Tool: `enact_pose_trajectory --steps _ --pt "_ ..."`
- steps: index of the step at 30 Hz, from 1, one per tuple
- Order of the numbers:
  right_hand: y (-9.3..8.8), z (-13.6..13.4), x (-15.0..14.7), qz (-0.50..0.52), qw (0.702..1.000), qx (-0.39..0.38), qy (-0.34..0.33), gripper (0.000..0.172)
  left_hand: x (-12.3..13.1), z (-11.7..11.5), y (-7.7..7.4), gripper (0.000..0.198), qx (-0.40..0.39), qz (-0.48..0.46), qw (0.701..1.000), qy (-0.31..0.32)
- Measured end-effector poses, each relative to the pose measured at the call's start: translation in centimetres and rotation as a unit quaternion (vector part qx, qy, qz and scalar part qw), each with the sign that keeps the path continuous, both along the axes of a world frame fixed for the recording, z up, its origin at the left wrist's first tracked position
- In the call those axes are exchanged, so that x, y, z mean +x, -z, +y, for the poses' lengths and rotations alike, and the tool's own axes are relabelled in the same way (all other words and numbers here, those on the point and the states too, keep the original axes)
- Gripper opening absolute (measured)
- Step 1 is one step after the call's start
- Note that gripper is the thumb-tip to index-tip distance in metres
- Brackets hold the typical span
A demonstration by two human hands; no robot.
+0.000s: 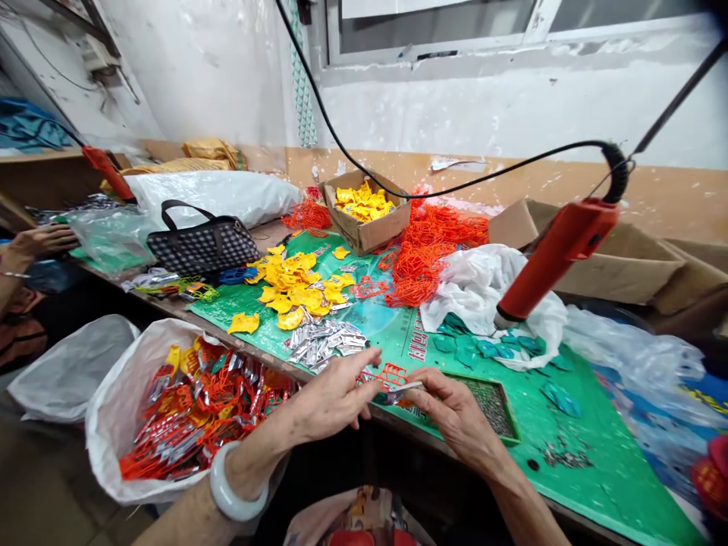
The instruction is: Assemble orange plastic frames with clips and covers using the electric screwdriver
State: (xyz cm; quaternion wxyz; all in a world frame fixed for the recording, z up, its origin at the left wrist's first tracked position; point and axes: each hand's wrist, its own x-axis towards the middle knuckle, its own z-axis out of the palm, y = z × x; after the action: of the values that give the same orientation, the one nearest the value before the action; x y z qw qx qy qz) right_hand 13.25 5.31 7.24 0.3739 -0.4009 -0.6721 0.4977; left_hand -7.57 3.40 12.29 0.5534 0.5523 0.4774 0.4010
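My right hand (455, 409) pinches a small flat metal piece (406, 387) between thumb and fingers, above the table's front edge. To its left is my left hand (335, 394), wearing a pale bangle, its fingers stretched and apart. One of its fingertips is close to the far end of the metal piece; whether they touch I cannot tell. An orange-red plastic frame (393, 374) shows between the hands. Behind my left hand lies a heap of silvery metal pieces (327, 343), with a pile of yellow plastic parts (301, 284) beyond it.
An orange-red electric screwdriver (557, 262) hangs at right over a white plastic bag (483, 277). A green tray (512, 425) holds small screws. Behind stand a carton of yellow parts (369, 235) and red frames (421, 258). A filled sack (102, 447) is below left. Another person's hand (42, 241) is far left.
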Motion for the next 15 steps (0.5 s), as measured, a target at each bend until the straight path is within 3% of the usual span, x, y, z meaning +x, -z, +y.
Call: enact_pose_trajectory --steps 3,5,10,15 --pt "-0.3 -0.1 0.3 -0.062 0.993 0.105 0.008 0.024 0.5 0.9 1.0 0.029 -0.038 -0.034 0.994 0.097" --pt "-0.1 -0.2 0.5 -0.096 0.980 0.172 0.014 0.022 0.8 1.3 1.8 0.019 -0.054 -0.047 0.990 0.123" --pt "0.5 -0.5 0.5 -0.135 0.933 0.324 0.082 0.014 1.9 0.7 3.1 0.020 -0.072 -0.080 0.992 0.073" --pt "1.1 -1.3 0.4 -0.183 0.863 0.441 0.163 0.020 3.0 -0.5 4.0 0.017 -0.104 -0.195 0.975 0.021"
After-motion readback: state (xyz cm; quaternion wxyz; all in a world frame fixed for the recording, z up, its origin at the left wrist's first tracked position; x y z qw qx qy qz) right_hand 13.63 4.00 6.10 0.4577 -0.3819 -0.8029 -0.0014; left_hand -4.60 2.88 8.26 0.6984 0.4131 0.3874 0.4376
